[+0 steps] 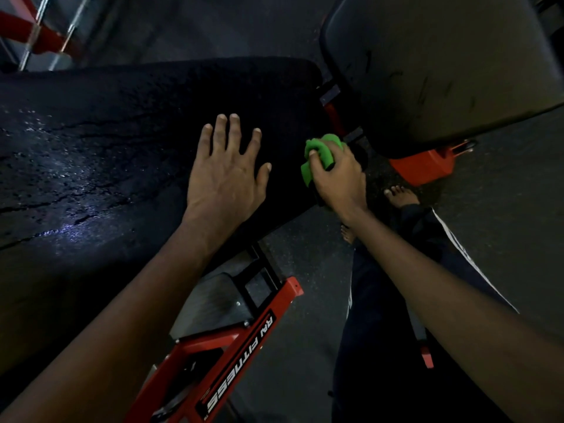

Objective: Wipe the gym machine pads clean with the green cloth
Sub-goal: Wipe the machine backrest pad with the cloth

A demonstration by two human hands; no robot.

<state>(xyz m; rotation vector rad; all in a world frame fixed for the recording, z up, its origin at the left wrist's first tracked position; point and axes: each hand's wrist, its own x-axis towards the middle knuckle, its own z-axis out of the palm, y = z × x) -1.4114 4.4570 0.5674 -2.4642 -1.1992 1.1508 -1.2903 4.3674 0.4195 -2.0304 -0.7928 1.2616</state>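
Black pad (128,117) under flat left hand (227,175) (right hand (338,178) grips green cloth (320,151)).

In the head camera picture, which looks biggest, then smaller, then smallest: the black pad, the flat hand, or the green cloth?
Largest: black pad, filling much of the picture.
Middle: left hand, spread on that pad.
Smallest: green cloth, bunched in the right hand, so partly hidden.

Dim light is muddying everything; only the green cloth (325,148) beside the left hand (225,178) is showing vivid colour. Bluish glare is glinting off the cracked pad (76,178) left of that hand (a wet-looking sheen). Edges are bowing and blurring.
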